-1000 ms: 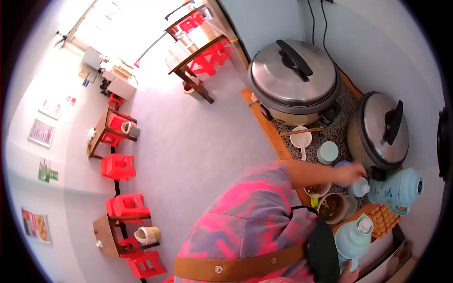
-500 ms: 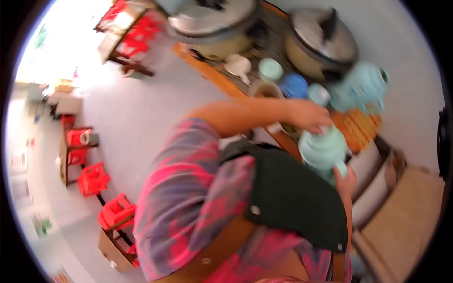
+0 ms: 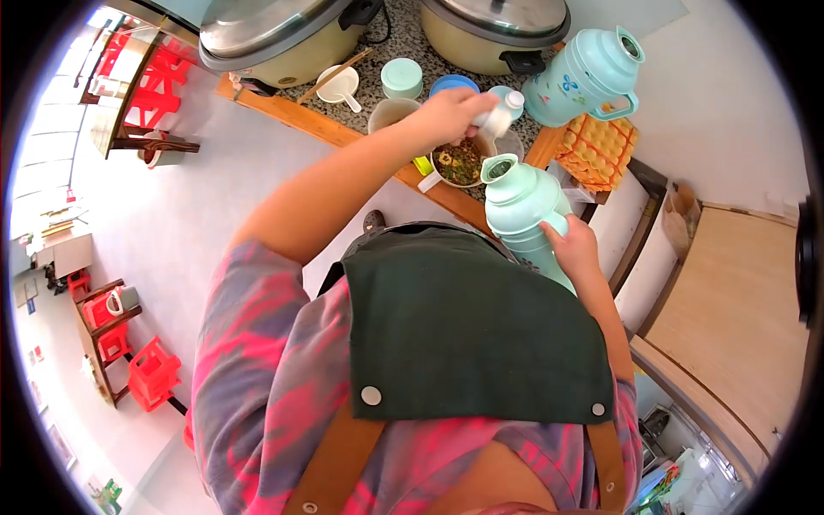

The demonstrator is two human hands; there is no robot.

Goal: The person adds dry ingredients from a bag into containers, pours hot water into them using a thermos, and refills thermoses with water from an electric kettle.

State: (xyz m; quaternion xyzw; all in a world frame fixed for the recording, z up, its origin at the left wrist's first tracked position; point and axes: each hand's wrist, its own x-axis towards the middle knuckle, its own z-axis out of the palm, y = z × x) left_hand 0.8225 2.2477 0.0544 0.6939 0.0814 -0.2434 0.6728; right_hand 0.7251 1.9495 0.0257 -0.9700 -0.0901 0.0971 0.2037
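My right hand [image 3: 459, 116] holds a white stopper [image 3: 495, 122] above the counter, just over a bowl of dark sauce with green bits [image 3: 459, 161]. The fingers of my left hand [image 3: 573, 249] are wrapped round the handle of a mint-green thermos [image 3: 521, 202], whose mouth is uncovered. A second thermos, light blue with flowers [image 3: 575, 79], stands behind with its mouth open too. Beside my right hand are a blue-lidded container [image 3: 453, 83] and a light-blue container [image 3: 508, 99], partly hidden.
Two large cookers [image 3: 283, 39] [image 3: 493, 30] stand at the back of the speckled counter [image 3: 375, 75]. Nearby are a white ladle [image 3: 339, 84], a mint-lidded tub [image 3: 402, 77] and an orange egg-tray-like stack [image 3: 598, 153]. Red stools [image 3: 154, 373] and tables are at the left.
The view has swung toward the counter's right side. My right hand has gone from the counter to the green thermos and lifted off its stopper. My left hand stays at the thermos handle.
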